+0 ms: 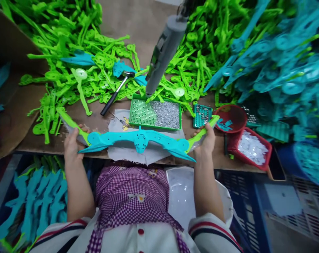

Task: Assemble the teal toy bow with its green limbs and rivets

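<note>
no readable text, no legible labels

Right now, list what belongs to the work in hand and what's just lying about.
Likely in the job:
turquoise piece
lime-green ends, held by left hand and right hand
grey hanging tool
green tray of silvery bits

Seemingly just lying about:
hammer
thin tool
red tub

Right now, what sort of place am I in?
Probably an assembly workshop: heaped lime-green parts, a green tray of small metal pieces, and what looks like a hanging power screwdriver.
</note>
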Tool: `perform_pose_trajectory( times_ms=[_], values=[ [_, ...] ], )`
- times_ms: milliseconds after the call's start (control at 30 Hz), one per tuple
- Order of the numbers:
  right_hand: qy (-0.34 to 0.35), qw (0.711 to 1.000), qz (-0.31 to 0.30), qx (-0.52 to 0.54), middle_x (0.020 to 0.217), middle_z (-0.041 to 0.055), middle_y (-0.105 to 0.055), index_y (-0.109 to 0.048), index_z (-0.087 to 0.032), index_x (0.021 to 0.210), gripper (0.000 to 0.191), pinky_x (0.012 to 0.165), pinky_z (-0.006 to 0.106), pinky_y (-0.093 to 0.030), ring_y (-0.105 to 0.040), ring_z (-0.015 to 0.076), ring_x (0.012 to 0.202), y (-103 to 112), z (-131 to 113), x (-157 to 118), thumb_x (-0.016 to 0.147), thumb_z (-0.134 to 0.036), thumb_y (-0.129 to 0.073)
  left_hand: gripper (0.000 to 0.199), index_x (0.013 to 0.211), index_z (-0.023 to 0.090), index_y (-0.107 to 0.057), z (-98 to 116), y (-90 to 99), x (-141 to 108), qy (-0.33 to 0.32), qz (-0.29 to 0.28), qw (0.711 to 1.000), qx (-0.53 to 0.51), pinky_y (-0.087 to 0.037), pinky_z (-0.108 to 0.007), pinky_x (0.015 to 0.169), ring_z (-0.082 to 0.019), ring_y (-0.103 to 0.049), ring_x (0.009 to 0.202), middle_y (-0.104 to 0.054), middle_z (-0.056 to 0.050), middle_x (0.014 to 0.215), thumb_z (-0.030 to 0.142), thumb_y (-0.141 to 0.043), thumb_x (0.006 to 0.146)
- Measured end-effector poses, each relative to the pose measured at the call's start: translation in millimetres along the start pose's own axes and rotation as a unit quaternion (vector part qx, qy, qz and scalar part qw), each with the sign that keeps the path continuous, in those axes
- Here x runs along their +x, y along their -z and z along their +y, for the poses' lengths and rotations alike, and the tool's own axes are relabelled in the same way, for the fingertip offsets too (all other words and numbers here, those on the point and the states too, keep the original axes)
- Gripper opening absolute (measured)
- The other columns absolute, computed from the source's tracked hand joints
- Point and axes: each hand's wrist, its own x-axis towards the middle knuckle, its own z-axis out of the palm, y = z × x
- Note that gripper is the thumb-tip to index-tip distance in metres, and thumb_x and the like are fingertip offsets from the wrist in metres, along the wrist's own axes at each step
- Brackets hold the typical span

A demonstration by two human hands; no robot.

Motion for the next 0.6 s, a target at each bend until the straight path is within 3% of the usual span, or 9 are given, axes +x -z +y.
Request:
perform_pose_trajectory(
  times_ms=[133, 200, 233, 267, 300, 333, 367, 467, 600],
  values=[
    [-0.06, 0.996, 0.057, 0.039, 0.046, -0.0123, -0.048, -0.047, -0.021, 0.071, 0.022, 0.037, 0.013, -0.042, -0.046, 0.0037, 0.035, -4, -9, -7, 0.081, -0.032, -0.063, 0.048, 0.11, 0.028, -0.057, 16, 0.7, -35, -0.184, 0.143, 0.958, 0.165, -0.045, -0.035, 0.102, -0.022, -0.057, 0.119, -0.065, 0.005, 0.117, 0.026, -0.081, 0.068],
    [-0.061, 0.995, 0.064, 0.039, 0.045, -0.0124, -0.048, -0.047, -0.021, 0.069, 0.023, 0.036, 0.013, -0.041, -0.046, 0.0039, 0.034, -5, -13, -8, 0.08, -0.031, -0.064, 0.045, 0.115, 0.032, -0.059, 17, -7.7, -73, -0.276, 0.136, 0.927, 0.215, -0.043, -0.037, 0.102, -0.022, -0.056, 0.117, -0.062, 0.005, 0.122, 0.028, -0.079, 0.074],
    [-0.058, 0.996, 0.064, 0.039, 0.045, -0.0125, -0.048, -0.046, -0.021, 0.069, 0.024, 0.036, 0.013, -0.041, -0.046, 0.0039, 0.034, -5, -15, -8, 0.079, -0.031, -0.065, 0.037, 0.111, 0.031, -0.063, 13, -16.5, -95, -0.23, 0.037, 0.949, 0.212, -0.047, -0.036, 0.096, -0.02, -0.061, 0.106, -0.066, 0.004, 0.113, 0.03, -0.077, 0.077],
    [-0.054, 0.996, 0.063, 0.04, 0.045, -0.0126, -0.048, -0.046, -0.021, 0.069, 0.025, 0.035, 0.013, -0.041, -0.046, 0.0038, 0.034, -5, -17, -9, 0.078, -0.032, -0.067, 0.036, 0.109, 0.028, -0.066, 5, -28.8, -117, -0.114, -0.155, 0.959, 0.208, -0.05, -0.035, 0.089, -0.02, -0.064, 0.098, -0.069, 0.0, 0.107, 0.031, -0.078, 0.075],
    [-0.05, 0.996, 0.062, 0.042, 0.045, -0.0128, -0.048, -0.046, -0.021, 0.068, 0.026, 0.035, 0.013, -0.041, -0.046, 0.0038, 0.033, -6, -18, -9, 0.077, -0.032, -0.068, 0.043, 0.107, 0.025, -0.068, -5, -44.3, -137, 0.021, -0.334, 0.925, 0.18, -0.053, -0.036, 0.083, -0.021, -0.066, 0.093, -0.071, -0.004, 0.104, 0.031, -0.084, 0.068],
    [-0.045, 0.996, 0.061, 0.043, 0.045, -0.0128, -0.048, -0.046, -0.021, 0.068, 0.027, 0.035, 0.013, -0.041, -0.047, 0.0038, 0.034, -7, -20, -10, 0.077, -0.033, -0.069, 0.052, 0.109, 0.022, -0.068, -18, -62.4, -155, 0.148, -0.438, 0.875, 0.141, -0.054, -0.037, 0.081, -0.023, -0.067, 0.093, -0.071, -0.008, 0.105, 0.029, -0.088, 0.061],
    [-0.042, 0.997, 0.058, 0.042, 0.045, -0.0128, -0.048, -0.046, -0.021, 0.068, 0.027, 0.035, 0.013, -0.041, -0.047, 0.0038, 0.034, -7, -21, -11, 0.076, -0.033, -0.07, 0.057, 0.109, 0.021, -0.068, -31, -82.2, -170, 0.239, -0.461, 0.849, 0.097, -0.054, -0.036, 0.08, -0.022, -0.067, 0.092, -0.071, -0.01, 0.106, 0.027, -0.09, 0.057],
    [-0.024, 0.998, 0.051, 0.036, 0.045, -0.0126, -0.048, -0.046, -0.022, 0.067, 0.027, 0.036, 0.013, -0.042, -0.048, 0.004, 0.034, -6, -23, -15, 0.074, -0.032, -0.07, 0.05, 0.094, 0.017, -0.069, -66, -139.4, -196, 0.384, -0.406, 0.829, 0.0, -0.053, -0.03, 0.079, -0.017, -0.067, 0.088, -0.071, -0.008, 0.101, 0.026, -0.093, 0.051],
    [-0.013, 0.999, 0.045, 0.009, 0.044, -0.0118, -0.048, -0.047, -0.022, 0.067, 0.025, 0.036, 0.015, -0.042, -0.048, 0.0053, 0.035, 0, -23, -16, 0.075, -0.033, -0.069, 0.037, 0.08, 0.016, -0.068, -79, -179.8, -204, 0.408, -0.346, 0.843, -0.064, -0.053, -0.027, 0.071, -0.014, -0.065, 0.077, -0.07, -0.003, 0.085, 0.029, -0.091, 0.055]
  ],
)
